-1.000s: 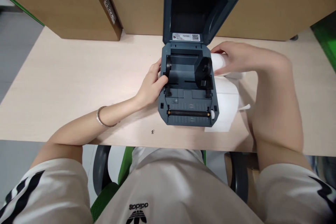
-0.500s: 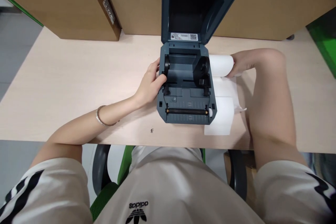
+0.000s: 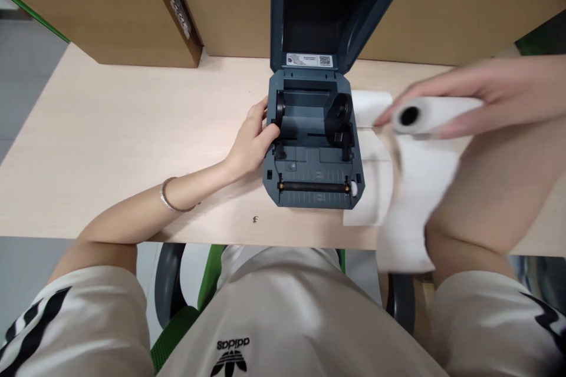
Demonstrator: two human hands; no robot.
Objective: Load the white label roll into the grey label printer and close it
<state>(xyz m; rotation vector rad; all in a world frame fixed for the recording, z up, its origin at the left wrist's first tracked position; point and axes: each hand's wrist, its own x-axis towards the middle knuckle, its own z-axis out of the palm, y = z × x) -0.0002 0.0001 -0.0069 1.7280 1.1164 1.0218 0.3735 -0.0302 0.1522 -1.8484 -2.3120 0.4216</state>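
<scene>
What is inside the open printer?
Inside the printer, a black left holder and right holder stand apart with nothing held between them; a dark roller crosses the near end. The right holder covers whatever lies directly behind it.

The table with pale, wood-like top carries a dark blue-grey plastic printer, a white paper roll beside it, and brown cardboard boxes behind.

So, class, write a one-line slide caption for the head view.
Left hand grips an open printer; right hand holds a white paper roll, its loose strip hanging.
</scene>
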